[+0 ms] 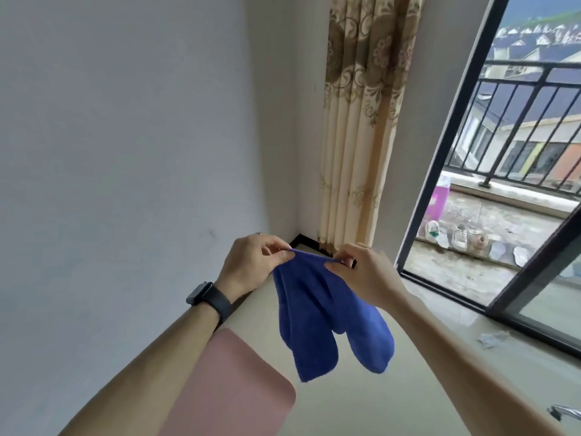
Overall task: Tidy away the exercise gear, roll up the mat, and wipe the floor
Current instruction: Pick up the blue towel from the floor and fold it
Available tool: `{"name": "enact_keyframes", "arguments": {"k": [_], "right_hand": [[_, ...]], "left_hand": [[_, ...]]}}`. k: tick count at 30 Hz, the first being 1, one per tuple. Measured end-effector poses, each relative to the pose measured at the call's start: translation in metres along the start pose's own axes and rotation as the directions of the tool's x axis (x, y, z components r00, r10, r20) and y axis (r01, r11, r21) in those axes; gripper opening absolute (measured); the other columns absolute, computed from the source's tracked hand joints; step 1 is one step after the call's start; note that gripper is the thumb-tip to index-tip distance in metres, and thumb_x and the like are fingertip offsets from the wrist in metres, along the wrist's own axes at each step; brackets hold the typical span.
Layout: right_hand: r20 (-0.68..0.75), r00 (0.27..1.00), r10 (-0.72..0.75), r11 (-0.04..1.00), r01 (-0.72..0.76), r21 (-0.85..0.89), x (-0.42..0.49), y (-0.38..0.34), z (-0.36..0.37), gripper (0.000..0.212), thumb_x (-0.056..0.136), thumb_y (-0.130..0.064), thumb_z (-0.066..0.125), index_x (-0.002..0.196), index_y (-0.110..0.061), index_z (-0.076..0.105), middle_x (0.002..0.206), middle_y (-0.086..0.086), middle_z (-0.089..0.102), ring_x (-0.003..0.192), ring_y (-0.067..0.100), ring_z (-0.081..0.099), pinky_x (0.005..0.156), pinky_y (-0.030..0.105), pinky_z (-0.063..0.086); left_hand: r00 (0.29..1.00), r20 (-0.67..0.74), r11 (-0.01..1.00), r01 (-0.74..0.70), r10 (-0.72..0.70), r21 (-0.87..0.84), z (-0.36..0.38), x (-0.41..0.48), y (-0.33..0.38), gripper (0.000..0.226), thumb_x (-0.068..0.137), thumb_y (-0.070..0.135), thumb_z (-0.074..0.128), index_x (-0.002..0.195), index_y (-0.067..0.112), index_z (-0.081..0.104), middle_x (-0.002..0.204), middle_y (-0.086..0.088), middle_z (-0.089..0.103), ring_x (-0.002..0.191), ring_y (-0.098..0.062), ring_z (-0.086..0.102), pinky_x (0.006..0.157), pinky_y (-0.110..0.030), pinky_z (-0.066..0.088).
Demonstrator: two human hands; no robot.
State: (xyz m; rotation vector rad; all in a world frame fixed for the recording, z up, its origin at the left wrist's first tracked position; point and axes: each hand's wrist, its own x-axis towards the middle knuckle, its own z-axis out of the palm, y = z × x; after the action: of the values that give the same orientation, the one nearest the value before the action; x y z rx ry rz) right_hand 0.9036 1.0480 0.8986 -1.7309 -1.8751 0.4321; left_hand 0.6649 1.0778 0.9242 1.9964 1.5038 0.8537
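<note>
Room corner, beige floor (pixel 361 404) | blue cloth (pixel 317 319) hangs between left hand (pixel 251 265) and right hand (pixel 367 272), both pinching its top edge | pink mat (pixel 226 385) flat below-left, unrolled, nearer left hand

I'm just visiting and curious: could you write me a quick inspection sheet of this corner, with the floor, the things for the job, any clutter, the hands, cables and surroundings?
Surface: pale tiled floor, mostly bare.
Job's things: blue cloth hanging in the air from its top edge; pink mat lying flat along the wall, not rolled.
Clutter: small crumpled scrap on the floor by the door track; a metal object at the right edge, too cropped to name.
Grips: left hand and right hand each pinch the cloth's top edge; black watch on the left wrist.
Cables: nothing seen.
Surroundings: white wall, patterned curtain, open sliding door, shoes on the balcony outside.
</note>
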Motion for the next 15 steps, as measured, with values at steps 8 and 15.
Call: {"name": "enact_keyframes", "arguments": {"k": [8,15], "right_hand": [[-0.195,0.957,-0.214,0.977,0.210,-0.042,0.183,0.002,0.011,0.013,0.095,-0.048,0.055,0.096,-0.036,0.061,0.093,-0.016,0.058,0.076,0.013,0.057,0.063,0.031,0.049],[-0.216,0.903,-0.371,0.923,0.384,0.018,0.353,-0.042,0.008,0.006,0.091,-0.045,0.063,0.091,-0.039,0.066,0.089,-0.019,0.058,0.063,0.001,0.055,0.061,0.021,0.041]], "left_hand": [[0.929,-0.367,0.988,-0.003,0.059,0.153,-0.020,0.140,-0.039,0.007,0.086,0.044,0.070,0.090,0.039,0.074,0.085,0.015,0.066,0.074,-0.005,0.061,0.067,-0.032,0.054],[0.833,-0.550,0.978,0.059,0.061,0.198,-0.093,0.270,-0.064,0.009,0.082,0.045,0.074,0.085,0.037,0.071,0.083,0.018,0.066,0.076,-0.006,0.062,0.069,-0.031,0.053]]}}
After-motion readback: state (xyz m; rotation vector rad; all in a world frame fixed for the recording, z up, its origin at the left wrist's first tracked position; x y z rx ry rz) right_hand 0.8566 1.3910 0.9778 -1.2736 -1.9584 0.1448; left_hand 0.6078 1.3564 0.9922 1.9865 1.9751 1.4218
